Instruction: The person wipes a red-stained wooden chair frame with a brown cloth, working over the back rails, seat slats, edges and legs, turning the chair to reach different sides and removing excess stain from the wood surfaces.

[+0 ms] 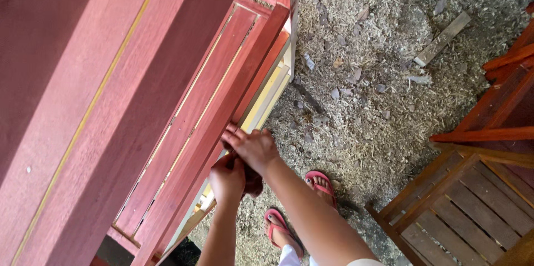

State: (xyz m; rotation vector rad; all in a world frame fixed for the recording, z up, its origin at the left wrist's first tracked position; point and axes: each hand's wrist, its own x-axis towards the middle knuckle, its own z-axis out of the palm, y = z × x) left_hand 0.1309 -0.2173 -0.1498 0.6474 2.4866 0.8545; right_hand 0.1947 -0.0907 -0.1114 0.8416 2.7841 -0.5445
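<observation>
My right hand [253, 146] reaches across to a slanted red-stained wooden rail [222, 104] of a large piece of furniture, its bent fingers pressed against the rail's edge. What lies under those fingers is hidden. Just below it, my left hand [227, 180] is closed in a fist against the same rail. A dark reddish-brown lump that looks like a cloth [255, 184] sits in it, partly hidden under my right wrist. Pale unstained wood [272, 90] shows behind the rail.
The red furniture [83, 104] fills the left half of the view. The ground [378, 77] is covered in wood shavings, with a loose wooden offcut [442, 39] on it. Brown slatted furniture [478, 199] stands at the right. My feet in red sandals [320, 182] are below.
</observation>
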